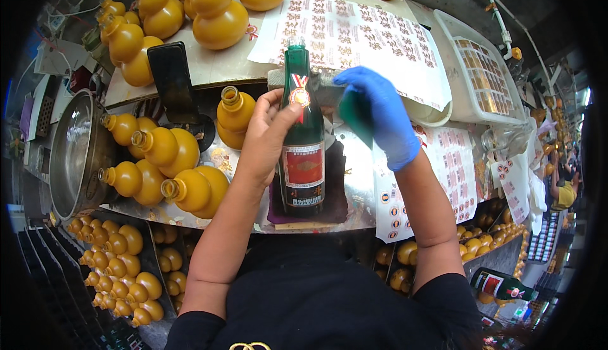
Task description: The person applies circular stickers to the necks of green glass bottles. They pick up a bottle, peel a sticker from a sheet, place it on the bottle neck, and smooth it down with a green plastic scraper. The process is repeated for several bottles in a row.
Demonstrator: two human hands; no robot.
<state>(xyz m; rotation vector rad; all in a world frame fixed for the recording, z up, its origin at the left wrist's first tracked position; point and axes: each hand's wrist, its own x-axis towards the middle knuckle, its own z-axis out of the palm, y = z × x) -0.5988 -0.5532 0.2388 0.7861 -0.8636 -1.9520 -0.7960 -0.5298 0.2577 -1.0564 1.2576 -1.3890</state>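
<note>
A dark green glass bottle (306, 133) lies with its neck away from me on a dark folded cloth (337, 182). It carries a red and black label and a medal-shaped ribbon sticker (300, 99) at its shoulder. My bare left hand (269, 123) grips the bottle from the left, the thumb lying on the sticker. My right hand (385, 117), in a blue glove, is off to the bottle's right, apart from it. Its fingers are closed on a dark green flat piece (356, 113), whose exact kind I cannot make out.
Yellow gourd-shaped bottles (218, 14) stand or lie to the left and behind. A black phone (170, 75) on a stand and a metal basin (77, 154) are at left. Sticker sheets (354, 30) lie behind and at right, near a white tray (465, 65).
</note>
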